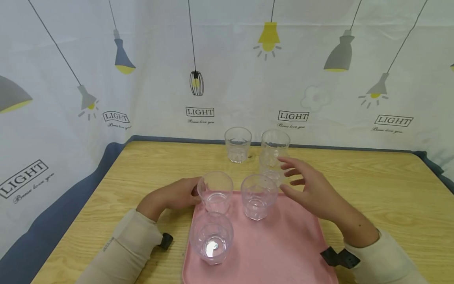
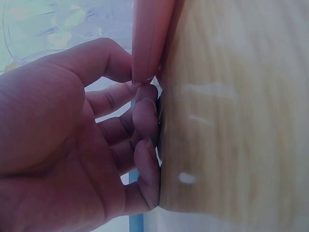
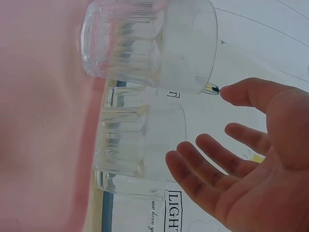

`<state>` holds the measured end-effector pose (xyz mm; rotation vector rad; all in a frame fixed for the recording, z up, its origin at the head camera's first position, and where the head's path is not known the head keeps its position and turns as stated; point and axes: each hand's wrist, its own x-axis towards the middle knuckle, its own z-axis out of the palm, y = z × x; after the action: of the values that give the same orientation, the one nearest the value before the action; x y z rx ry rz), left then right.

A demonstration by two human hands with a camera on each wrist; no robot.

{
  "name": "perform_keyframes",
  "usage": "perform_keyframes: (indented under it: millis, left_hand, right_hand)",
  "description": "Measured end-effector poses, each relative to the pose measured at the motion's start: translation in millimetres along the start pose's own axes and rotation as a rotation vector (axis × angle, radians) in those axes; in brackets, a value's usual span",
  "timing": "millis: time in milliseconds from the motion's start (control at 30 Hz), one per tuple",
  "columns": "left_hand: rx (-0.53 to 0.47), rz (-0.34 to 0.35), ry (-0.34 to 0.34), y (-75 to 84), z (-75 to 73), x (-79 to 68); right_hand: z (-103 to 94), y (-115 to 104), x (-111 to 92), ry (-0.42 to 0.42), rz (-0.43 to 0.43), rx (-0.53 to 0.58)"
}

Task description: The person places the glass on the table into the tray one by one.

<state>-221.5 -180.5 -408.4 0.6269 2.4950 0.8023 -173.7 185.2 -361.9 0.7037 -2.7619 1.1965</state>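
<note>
A pink tray (image 1: 269, 252) lies on the table with three clear plastic cups on it. The left hand (image 1: 179, 194) is at its back left corner, right by the back left cup (image 1: 215, 197). In the left wrist view the thumb is against the tray edge (image 2: 147, 43) and the curled fingers meet the edge from below, close to the tabletop. The right hand (image 1: 313, 193) hovers over the tray's back edge, fingers spread and bent, holding nothing. Its fingertips are beside a clear cup (image 1: 270, 171) behind the tray; another cup (image 1: 258, 203) stands on the tray nearby.
The third tray cup (image 1: 212, 240) stands at front left. Two more clear cups, one left (image 1: 238, 146) and one right (image 1: 275, 139), are toward the back of the wooden table (image 1: 383, 197). A lamp-printed curtain (image 1: 234, 59) hangs behind.
</note>
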Motion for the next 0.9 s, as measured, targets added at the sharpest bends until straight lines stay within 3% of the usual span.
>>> perform_keyframes:
  millis: [433, 900]
  left_hand:
    - [-0.01, 0.001, 0.005, -3.4, 0.5, 0.1]
    - [0.005, 0.007, 0.007, -2.1, -0.6, 0.1]
  right_hand:
    - [-1.6, 4, 12, 0.097, 0.018, -0.066]
    - [-2.9, 16, 25, 0.121, 0.097, -0.083]
